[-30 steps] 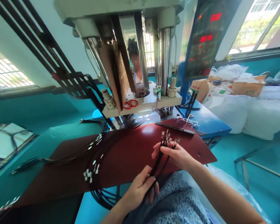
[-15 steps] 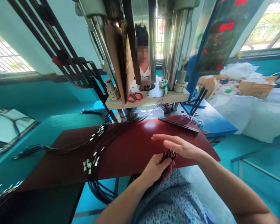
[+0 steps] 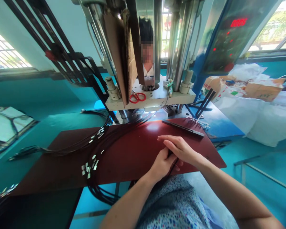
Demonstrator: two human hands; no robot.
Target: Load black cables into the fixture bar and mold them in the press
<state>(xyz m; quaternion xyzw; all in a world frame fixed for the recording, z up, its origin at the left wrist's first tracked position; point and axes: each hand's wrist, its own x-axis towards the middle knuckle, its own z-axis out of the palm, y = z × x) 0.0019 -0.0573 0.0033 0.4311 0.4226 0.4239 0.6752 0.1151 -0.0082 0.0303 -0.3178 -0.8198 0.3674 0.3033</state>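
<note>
Over the front edge of the dark red board (image 3: 128,156), my left hand (image 3: 160,165) is closed around a bundle of black cables (image 3: 173,166). Only a little of the bundle shows between the hands. My right hand (image 3: 182,149) lies across the top of it, fingers stretched out and together, palm down, covering the cable ends. To the left, more black cables (image 3: 95,190) with white tags (image 3: 88,168) run over the board and hang off its front edge. A dark metal bar (image 3: 183,128) rests on the board beyond my right hand.
Behind the board stands a press machine (image 3: 154,101) with metal columns; red-handled scissors (image 3: 137,97) lie on its plate. A person (image 3: 148,68) shows between the columns. At right are a control panel (image 3: 228,41), a blue table (image 3: 226,125) and white sacks (image 3: 264,121).
My right hand has come down onto the cable ends held in my left hand, so the ends that showed are now covered. The view has shifted slightly.
</note>
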